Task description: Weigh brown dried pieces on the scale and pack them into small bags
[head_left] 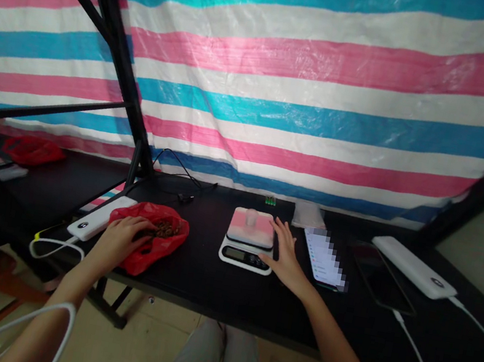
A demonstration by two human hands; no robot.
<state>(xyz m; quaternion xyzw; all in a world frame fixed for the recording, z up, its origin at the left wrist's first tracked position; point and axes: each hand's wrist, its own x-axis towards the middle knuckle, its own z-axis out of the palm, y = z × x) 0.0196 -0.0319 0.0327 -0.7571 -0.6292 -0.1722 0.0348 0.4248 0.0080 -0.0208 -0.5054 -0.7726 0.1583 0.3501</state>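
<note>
My left hand (123,239) rests on a red plastic bag (163,241) of small brown pieces, its fingers curled into the bag's opening. What they hold, if anything, is hidden. My right hand (286,252) lies open and flat on the black table (205,281), touching the right side of a white kitchen scale (249,238). A small clear cup (251,217) stands on the scale's platform.
A phone (324,257) with a lit screen lies right of the scale, then a dark phone (382,275) and a white power bank (414,267) with a cable. Another power bank (100,217) lies left of the bag. A striped tarp hangs behind. Another person's arm and a second red bag (32,150) are at far left.
</note>
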